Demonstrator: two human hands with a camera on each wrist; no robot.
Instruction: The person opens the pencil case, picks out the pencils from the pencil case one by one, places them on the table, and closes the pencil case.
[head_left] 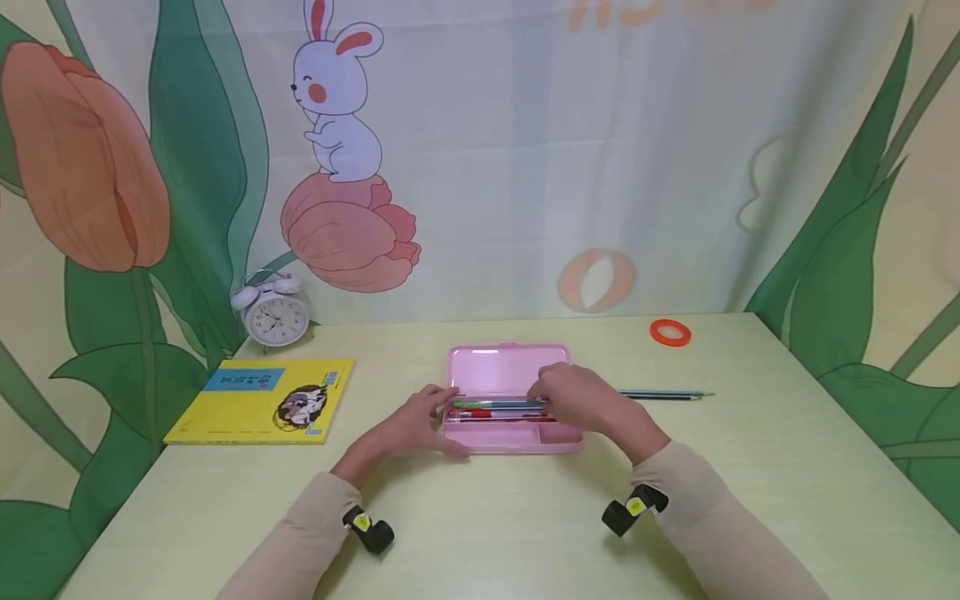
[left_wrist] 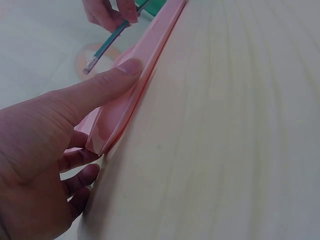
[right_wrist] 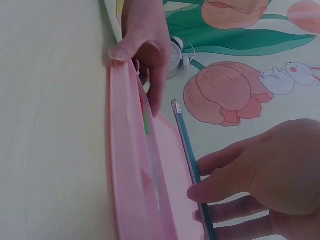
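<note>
A pink pencil case (head_left: 495, 440) lies with its lid (head_left: 510, 371) folded back, several pens and pencils in its tray. My left hand (head_left: 416, 423) holds the case by its left end; in the left wrist view its thumb (left_wrist: 112, 82) lies on the front rim and the other fingers curl at the end corner. Over the case, my right hand (head_left: 573, 398) pinches a teal pencil (right_wrist: 186, 137) between thumb and fingers, its eraser end pointing left. A green-tipped pen (head_left: 463, 405) and a red pen (head_left: 480, 414) show in the tray, partly covered by the right hand.
Two dark pencils (head_left: 667, 394) lie on the table right of the case. Farther back is an orange tape ring (head_left: 670, 332). On the left are a yellow book (head_left: 247, 417) and a white alarm clock (head_left: 276, 317). A printed curtain (head_left: 480, 167) hangs behind the table.
</note>
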